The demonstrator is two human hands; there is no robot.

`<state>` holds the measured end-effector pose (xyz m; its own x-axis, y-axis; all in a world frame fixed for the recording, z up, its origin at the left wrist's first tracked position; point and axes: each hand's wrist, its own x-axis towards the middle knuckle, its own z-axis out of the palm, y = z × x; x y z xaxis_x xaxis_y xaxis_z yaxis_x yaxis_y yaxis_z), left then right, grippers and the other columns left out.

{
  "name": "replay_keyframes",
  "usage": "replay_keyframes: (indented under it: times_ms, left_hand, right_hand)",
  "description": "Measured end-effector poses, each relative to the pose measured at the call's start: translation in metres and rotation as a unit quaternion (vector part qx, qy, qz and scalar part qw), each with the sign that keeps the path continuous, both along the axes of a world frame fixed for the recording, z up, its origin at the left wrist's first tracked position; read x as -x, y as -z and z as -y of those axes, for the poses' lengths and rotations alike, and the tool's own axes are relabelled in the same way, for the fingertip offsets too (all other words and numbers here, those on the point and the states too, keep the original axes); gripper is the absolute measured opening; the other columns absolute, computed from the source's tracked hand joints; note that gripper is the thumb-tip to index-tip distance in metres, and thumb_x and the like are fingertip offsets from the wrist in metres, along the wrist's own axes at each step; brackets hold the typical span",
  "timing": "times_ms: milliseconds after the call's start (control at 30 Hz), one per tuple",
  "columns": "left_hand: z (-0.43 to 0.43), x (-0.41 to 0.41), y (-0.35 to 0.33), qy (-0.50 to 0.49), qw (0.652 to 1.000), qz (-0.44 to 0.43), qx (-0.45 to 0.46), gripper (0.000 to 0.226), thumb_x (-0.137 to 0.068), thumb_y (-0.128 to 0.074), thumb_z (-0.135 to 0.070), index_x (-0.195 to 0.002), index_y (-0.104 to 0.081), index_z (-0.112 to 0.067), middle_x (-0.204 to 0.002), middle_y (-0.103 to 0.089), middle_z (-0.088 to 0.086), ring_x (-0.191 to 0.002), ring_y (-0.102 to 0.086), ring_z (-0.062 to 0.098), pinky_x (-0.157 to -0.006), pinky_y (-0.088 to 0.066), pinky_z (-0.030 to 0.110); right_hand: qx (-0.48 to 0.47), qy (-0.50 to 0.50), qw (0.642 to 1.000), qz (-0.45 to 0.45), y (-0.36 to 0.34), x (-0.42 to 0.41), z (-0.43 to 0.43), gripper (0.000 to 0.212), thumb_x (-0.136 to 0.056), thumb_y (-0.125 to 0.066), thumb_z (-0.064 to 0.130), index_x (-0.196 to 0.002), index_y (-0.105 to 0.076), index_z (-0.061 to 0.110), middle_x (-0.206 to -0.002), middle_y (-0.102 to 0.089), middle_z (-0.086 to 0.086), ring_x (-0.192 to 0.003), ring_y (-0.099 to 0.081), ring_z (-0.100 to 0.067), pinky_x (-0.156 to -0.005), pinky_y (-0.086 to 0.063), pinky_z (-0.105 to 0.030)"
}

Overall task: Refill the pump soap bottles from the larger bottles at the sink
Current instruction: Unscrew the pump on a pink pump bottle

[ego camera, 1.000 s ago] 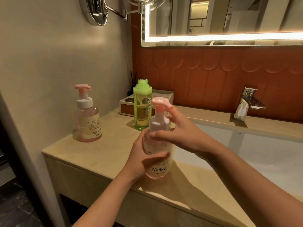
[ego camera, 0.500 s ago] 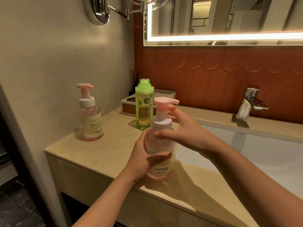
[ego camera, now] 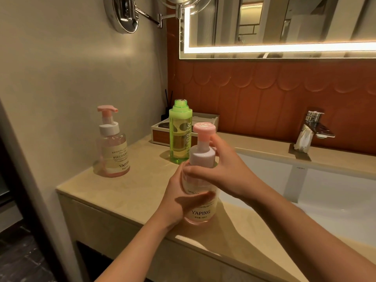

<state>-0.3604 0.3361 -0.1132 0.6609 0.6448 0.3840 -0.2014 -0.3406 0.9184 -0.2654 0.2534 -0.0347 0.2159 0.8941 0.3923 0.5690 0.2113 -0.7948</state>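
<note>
Head view: my left grip (ego camera: 179, 200) wraps the YAPING pump bottle (ego camera: 200, 212) on the tabletop (ego camera: 132, 190); my right grip (ego camera: 221, 174) curls round its white collar (ego camera: 202, 157). Just behind both stands the uncapped green bottle (ego camera: 180, 139). Opening or closing, I cannot tell; the second pump bottle (ego camera: 114, 153), further left, looks full.

The near pump bottle (ego camera: 200, 212) stands on the counter (ego camera: 132, 192) by its front edge, between the left hand (ego camera: 179, 202) and the right hand (ego camera: 221, 174). The tall bottle (ego camera: 180, 137) stands just behind it, and the tray (ego camera: 160, 131) behind that, at the back wall. The far pump bottle (ego camera: 114, 151) stands to the left, near the side wall. The basin (ego camera: 325, 192) lies to the right, with the tap (ego camera: 309, 131) behind it.
</note>
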Motion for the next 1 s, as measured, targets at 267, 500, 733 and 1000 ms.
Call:
replay_keyframes:
  times_ms: [267, 500, 733, 1000]
  left_hand:
    - [-0.004, -0.001, 0.006, -0.008, 1.000, 0.008, 0.023, 0.069, -0.051, -0.072, -0.006, -0.113, -0.050, -0.029, -0.111, -0.064, 0.000, -0.108, -0.060, 0.017, -0.090, -0.051, 0.035]
    - [-0.001, 0.000, 0.005, -0.010, 1.000, 0.008, 0.023, 0.072, -0.043, -0.075, -0.027, -0.111, -0.052, -0.033, -0.107, -0.066, -0.005, -0.104, -0.061, 0.014, -0.088, -0.052, 0.034]
    - [0.001, 0.002, 0.001, -0.003, 1.000, 0.001, 0.025, 0.074, -0.044, -0.079, -0.035, -0.113, -0.051, -0.034, -0.107, -0.066, -0.013, -0.101, -0.062, 0.007, -0.083, -0.053, 0.026]
    - [0.003, 0.001, 0.000, -0.010, 0.999, 0.001, 0.042, 0.068, -0.050, -0.080, -0.019, -0.110, -0.051, -0.034, -0.105, -0.066, -0.014, -0.097, -0.064, 0.003, -0.077, -0.054, 0.022]
  right_hand:
    - [-0.084, 0.065, 0.994, 0.023, -0.002, -0.005, 0.002, 0.059, -0.070, -0.078, 0.034, -0.117, -0.043, 0.035, -0.101, -0.055, 0.021, -0.094, -0.053, 0.006, -0.066, -0.042, -0.005]
    - [-0.117, 0.015, 0.987, -0.112, -0.015, -0.013, 0.007, 0.031, -0.078, -0.070, 0.025, -0.106, -0.057, 0.028, -0.102, -0.067, 0.010, -0.092, -0.063, -0.002, -0.072, -0.051, -0.014]
    - [-0.154, 0.026, 0.963, -0.221, -0.016, -0.018, 0.019, 0.028, -0.068, -0.066, 0.032, -0.095, -0.058, 0.031, -0.080, -0.069, 0.022, -0.081, -0.063, 0.011, -0.063, -0.048, -0.007]
    - [-0.171, 0.074, 0.906, -0.380, -0.012, -0.030, 0.026, 0.010, -0.081, -0.059, 0.022, -0.088, -0.062, 0.016, -0.073, -0.071, 0.014, -0.084, -0.066, -0.009, -0.074, -0.053, -0.026]
